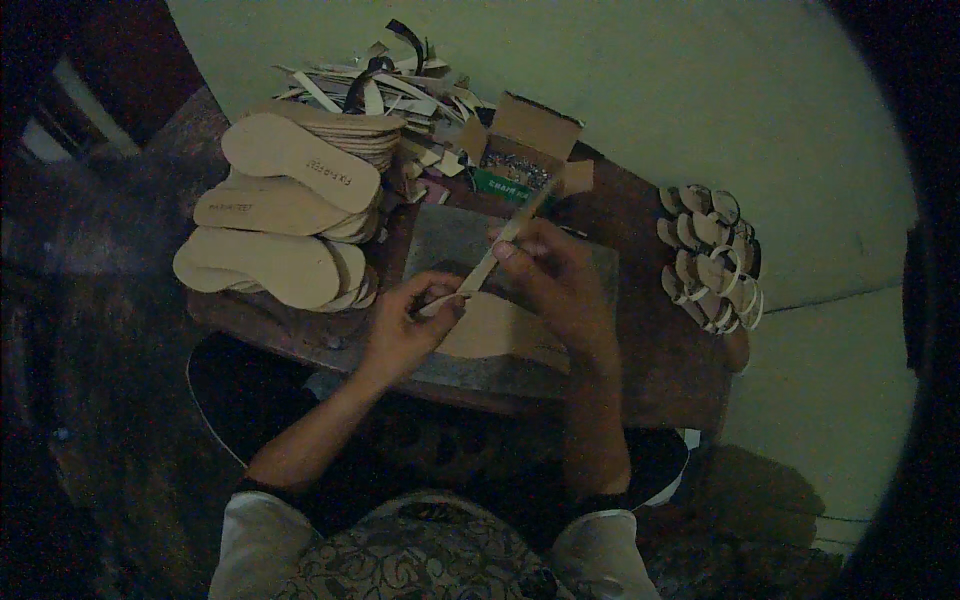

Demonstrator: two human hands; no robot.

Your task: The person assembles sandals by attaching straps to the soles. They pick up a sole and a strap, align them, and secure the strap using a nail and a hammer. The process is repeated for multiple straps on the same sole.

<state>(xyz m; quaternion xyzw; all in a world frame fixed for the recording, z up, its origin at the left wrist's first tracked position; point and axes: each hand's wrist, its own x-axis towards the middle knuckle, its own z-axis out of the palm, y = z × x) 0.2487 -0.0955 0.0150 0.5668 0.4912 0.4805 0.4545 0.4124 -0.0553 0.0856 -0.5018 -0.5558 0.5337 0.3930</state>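
Observation:
A narrow pale strip [481, 273] slants between my two hands above the work board. My left hand [405, 318] pinches its lower end with closed fingers. Farther up the strip, my right hand [549, 268] grips it between thumb and fingers, and its blurred upper end sticks out past them. Beneath the hands lies a beige shoe insole [492, 330], partly covered by my right hand and wrist. It rests on a flat grey board [436, 233] on the dark table.
Stacks of beige insoles [270, 265] stand at the left. Behind them is a heap of cut strips and scraps [335, 90]. An opened cardboard box [535, 130] holds many small metal pieces. Strapped sandal-like pieces [712, 255] are grouped at the table's right edge, near the green wall [700, 90].

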